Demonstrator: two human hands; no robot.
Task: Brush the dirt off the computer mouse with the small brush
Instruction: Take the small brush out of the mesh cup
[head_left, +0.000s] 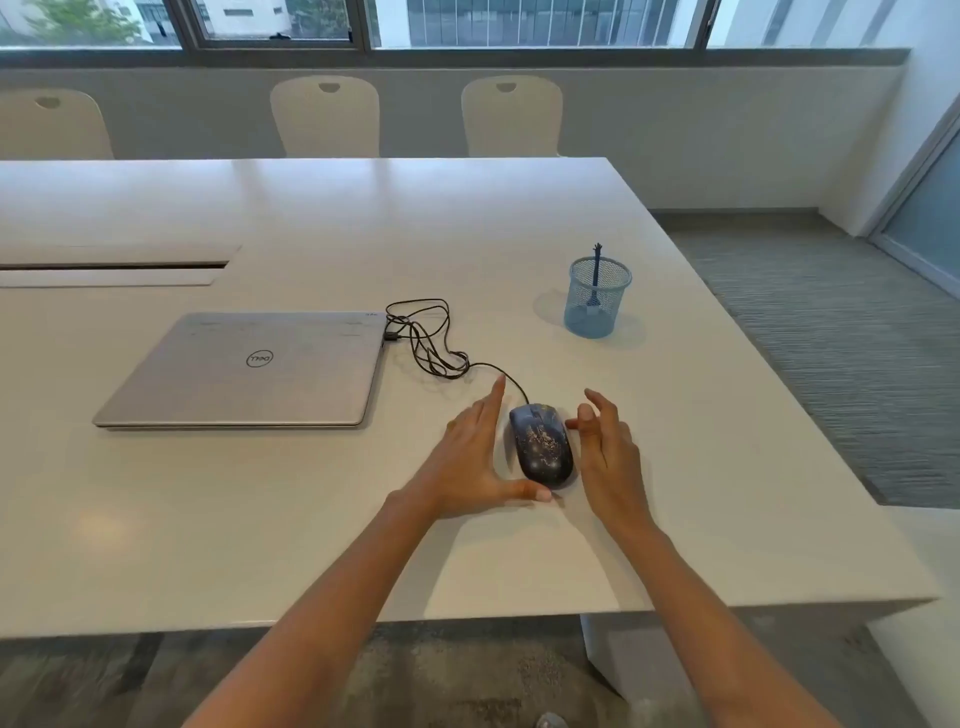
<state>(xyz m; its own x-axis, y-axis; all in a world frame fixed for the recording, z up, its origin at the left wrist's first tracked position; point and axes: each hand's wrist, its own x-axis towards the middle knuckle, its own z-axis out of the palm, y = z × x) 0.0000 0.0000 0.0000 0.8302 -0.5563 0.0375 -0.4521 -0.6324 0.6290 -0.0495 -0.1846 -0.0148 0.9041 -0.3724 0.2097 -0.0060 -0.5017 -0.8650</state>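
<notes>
White table (311, 218), three pale chairs (324, 117) — windows (275, 21) behind, grey carpet (831, 322)

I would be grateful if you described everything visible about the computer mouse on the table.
The computer mouse is a dark, glossy, plastic-looking wired model, speckled on top with pale tan dirt. It lies flat on the white table, wheel end pointing away. Its black cable loops toward the closed laptop. The left hand and right hand flank it, open; the left thumb seems to touch its near end.
</notes>
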